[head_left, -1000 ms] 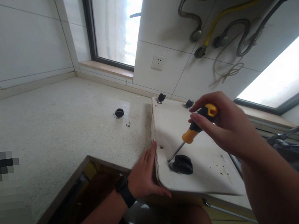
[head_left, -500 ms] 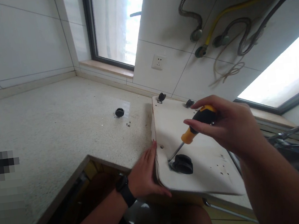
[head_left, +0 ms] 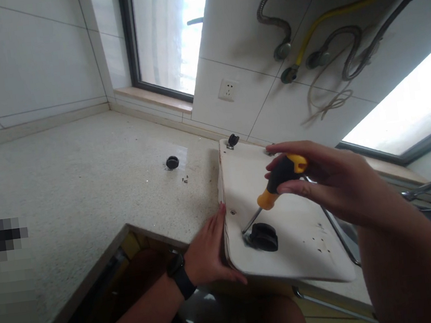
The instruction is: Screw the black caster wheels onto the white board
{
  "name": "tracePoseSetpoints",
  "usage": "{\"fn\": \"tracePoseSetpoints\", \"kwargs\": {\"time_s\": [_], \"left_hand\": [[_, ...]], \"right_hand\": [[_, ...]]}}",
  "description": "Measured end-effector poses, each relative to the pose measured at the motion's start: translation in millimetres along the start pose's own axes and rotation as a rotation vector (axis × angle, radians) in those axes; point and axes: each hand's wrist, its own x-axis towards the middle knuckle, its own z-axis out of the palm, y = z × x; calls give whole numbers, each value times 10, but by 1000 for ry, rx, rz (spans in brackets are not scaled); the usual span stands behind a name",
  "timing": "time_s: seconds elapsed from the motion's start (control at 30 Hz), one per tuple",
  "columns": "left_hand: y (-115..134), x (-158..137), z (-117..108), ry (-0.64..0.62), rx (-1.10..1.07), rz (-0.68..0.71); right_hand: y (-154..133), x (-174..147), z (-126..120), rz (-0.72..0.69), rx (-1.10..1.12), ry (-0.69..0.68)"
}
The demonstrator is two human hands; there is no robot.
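My right hand (head_left: 331,181) holds a yellow-and-black screwdriver (head_left: 279,182) by its handle. Its tip reaches the metal mounting plate of a black caster wheel (head_left: 264,237) near the front left corner of a white board (head_left: 284,210). My left hand (head_left: 209,256), a black watch on its wrist, grips the left edge and front corner of that board. Another caster (head_left: 233,140) stands at the board's far left corner. A metal piece behind my right fingertips is mostly hidden. Bare screw holes show on the right front part of the board.
On the speckled counter (head_left: 84,177) lie a loose caster (head_left: 172,162) and several small screws (head_left: 185,179). A cutout opens in the counter at front left. Hoses (head_left: 320,23) hang along the tiled wall, near a socket (head_left: 228,90). A metal rail is at the right.
My right hand has turned and shifted slightly on the screwdriver handle, its fingers now more stretched. The screwdriver tip stays at the caster plate. My left hand has not moved.
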Motion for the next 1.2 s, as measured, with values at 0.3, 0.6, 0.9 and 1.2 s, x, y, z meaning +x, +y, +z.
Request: {"fn": "tracePoseSetpoints", "kwargs": {"time_s": [0.3, 0.6, 0.9, 1.2], "left_hand": [[39, 7, -20, -9, 2, -21], [9, 2, -2, 6, -3, -3], [24, 15, -6, -9, 10, -1], [30, 24, -43, -24, 36, 26]], "right_hand": [[-8, -6, 127, 122, -137, 127], [68, 12, 65, 44, 393, -66], [12, -26, 163, 133, -150, 220], [-6, -52, -55, -24, 191, -204]]}}
